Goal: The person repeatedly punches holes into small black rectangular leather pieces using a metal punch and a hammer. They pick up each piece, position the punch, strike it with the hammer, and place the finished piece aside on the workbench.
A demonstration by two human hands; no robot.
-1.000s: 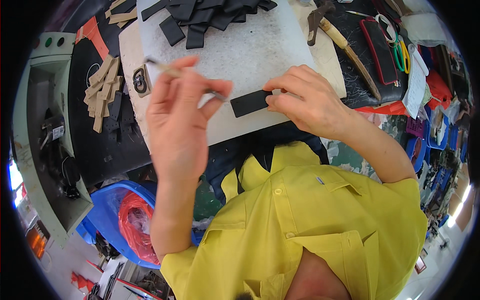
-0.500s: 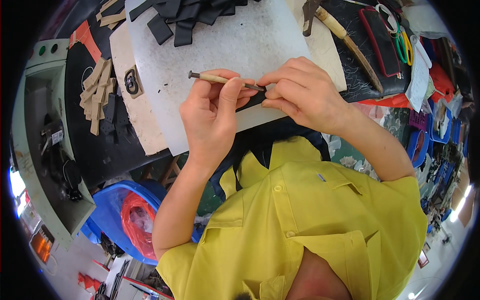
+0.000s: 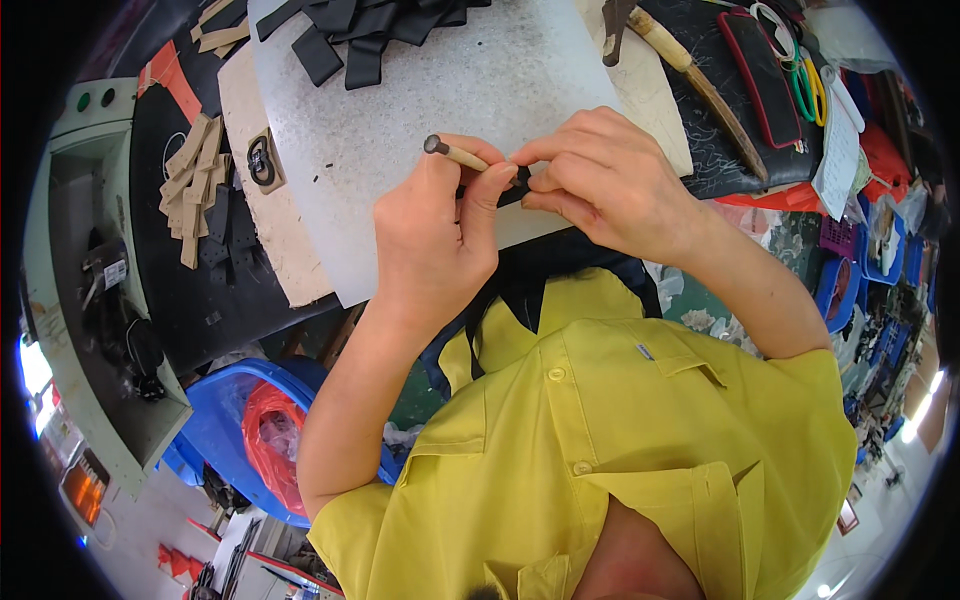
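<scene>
My left hand (image 3: 430, 235) is closed around a slim punch-like tool (image 3: 462, 156) with a tan shaft and a round metal head. Its head points up and left, while its lower end is mostly hidden by my fingers. Thumb and fingers of my right hand (image 3: 620, 185) pinch a small black strip (image 3: 521, 182) right beside the tool's lower end. Whether the tool touches the strip cannot be made out. Both hands are over the near part of a white cutting board (image 3: 340, 215). Tiny black bits lie on the board.
Black strips (image 3: 365, 45) are heaped at the board's far end. A wooden-handled hammer (image 3: 705, 90), a red-edged case (image 3: 760, 80) and scissors (image 3: 803, 92) lie right. Tan strips (image 3: 190, 185) and a black buckle-like piece (image 3: 262, 161) sit left. A blue bin (image 3: 225, 440) stands below.
My left hand has turned, tipping the tool's head toward the right and nearer me, and its fingers have curled in. My right hand stays almost in place, still pinching the strip.
</scene>
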